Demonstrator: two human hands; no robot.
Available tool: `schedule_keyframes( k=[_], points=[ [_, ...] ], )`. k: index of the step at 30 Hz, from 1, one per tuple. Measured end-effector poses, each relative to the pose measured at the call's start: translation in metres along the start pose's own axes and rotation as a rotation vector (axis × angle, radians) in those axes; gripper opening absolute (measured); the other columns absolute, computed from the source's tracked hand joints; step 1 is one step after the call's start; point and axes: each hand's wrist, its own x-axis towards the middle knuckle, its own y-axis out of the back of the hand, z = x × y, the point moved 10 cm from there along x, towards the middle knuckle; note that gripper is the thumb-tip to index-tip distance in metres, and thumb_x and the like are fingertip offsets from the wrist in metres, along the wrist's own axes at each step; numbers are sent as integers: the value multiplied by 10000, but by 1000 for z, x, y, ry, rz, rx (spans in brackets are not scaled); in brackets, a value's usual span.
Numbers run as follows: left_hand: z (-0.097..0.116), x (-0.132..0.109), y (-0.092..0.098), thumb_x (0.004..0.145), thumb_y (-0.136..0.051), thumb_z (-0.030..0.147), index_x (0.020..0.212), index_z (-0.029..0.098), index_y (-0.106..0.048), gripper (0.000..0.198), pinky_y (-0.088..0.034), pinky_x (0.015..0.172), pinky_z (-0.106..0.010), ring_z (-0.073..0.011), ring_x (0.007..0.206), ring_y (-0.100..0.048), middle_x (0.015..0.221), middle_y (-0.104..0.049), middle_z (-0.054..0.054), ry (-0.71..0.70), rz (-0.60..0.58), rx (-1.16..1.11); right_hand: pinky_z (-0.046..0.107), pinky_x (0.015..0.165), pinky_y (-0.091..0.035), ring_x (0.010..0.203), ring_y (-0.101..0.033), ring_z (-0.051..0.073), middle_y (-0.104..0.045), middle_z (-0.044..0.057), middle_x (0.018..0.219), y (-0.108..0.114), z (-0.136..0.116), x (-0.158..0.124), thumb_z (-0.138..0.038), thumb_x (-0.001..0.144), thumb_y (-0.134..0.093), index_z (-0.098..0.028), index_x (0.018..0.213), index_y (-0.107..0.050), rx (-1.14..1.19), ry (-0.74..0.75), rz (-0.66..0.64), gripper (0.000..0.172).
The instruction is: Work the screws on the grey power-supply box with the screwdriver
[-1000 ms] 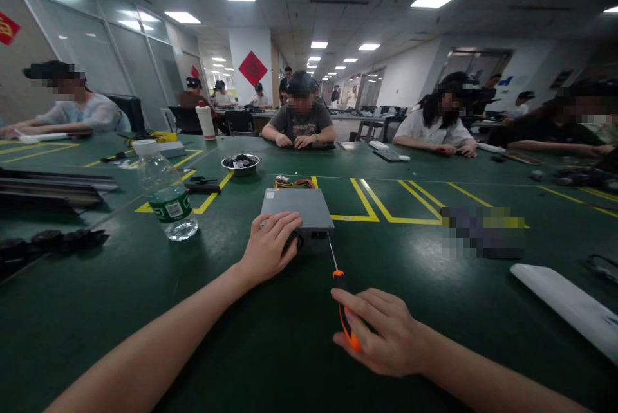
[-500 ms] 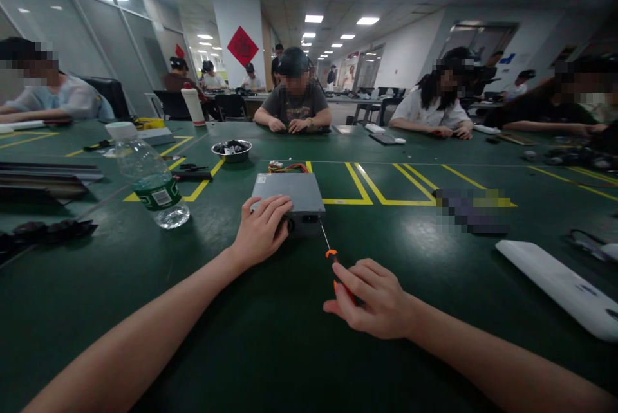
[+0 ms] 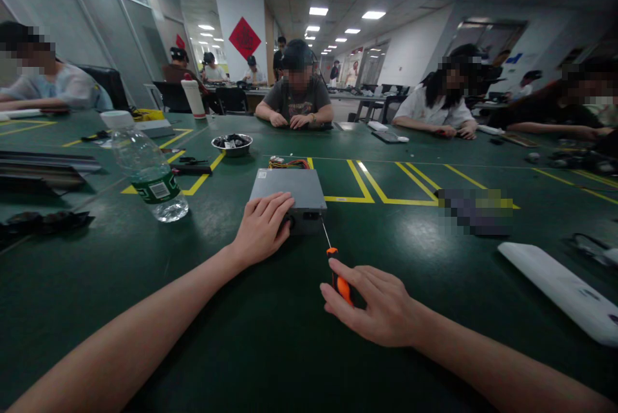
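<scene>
A grey metal computer power supply (image 3: 294,186) lies on the green table, a bundle of coloured wires (image 3: 290,163) at its far side. My left hand (image 3: 264,226) grips its near left corner, fingers over the top and thumb at the front face. In my right hand (image 3: 371,300) is a screwdriver (image 3: 343,287) with an orange and black handle, held between thumb and fingers. Its thin shaft points away from me, and the tip meets the near right edge of the power supply. Whether the tip sits in a screw is too small to tell.
Left of the power supply stands a water bottle (image 3: 157,188), with a metal bowl (image 3: 232,145) of dark parts beyond it. A white device (image 3: 555,287) and a blurred dark object (image 3: 476,213) lie on the right. Co-workers sit across the green table (image 3: 270,348).
My right thumb and fingers have opened around the screwdriver handle, showing more of its orange part. The left hand and the power supply stay in place; the view has shifted slightly.
</scene>
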Motion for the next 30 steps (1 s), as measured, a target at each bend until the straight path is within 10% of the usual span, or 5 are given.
schedule_keyframes(
  k=[6, 14, 30],
  points=[
    [0, 0, -1, 841, -434, 224, 1260, 182, -403, 422, -297, 919, -410, -238, 1189, -437, 1292, -495, -99, 8, -7, 7, 251, 526, -447, 595, -566, 126, -671, 93, 933, 10, -4, 1, -311, 785, -602, -240, 880, -639, -227, 119, 57, 124],
    [0, -1, -2, 842, -424, 216, 1252, 178, -405, 412, -291, 922, -401, -231, 1198, -429, 1297, -491, -91, 13, -8, 18, 318, 707, -517, 851, -623, 211, -628, 148, 1066, -5, -14, 5, -286, 804, -546, -190, 1053, -591, -158, 137, -45, 271],
    [0, -1, -4, 840, -424, 205, 1258, 171, -404, 421, -281, 936, -394, -223, 1204, -419, 1305, -482, -90, 26, -23, 31, 246, 616, -499, 675, -589, 128, -664, 92, 961, 5, -28, 6, -254, 759, -626, -173, 860, -572, -307, 289, 88, 140]
  ],
)
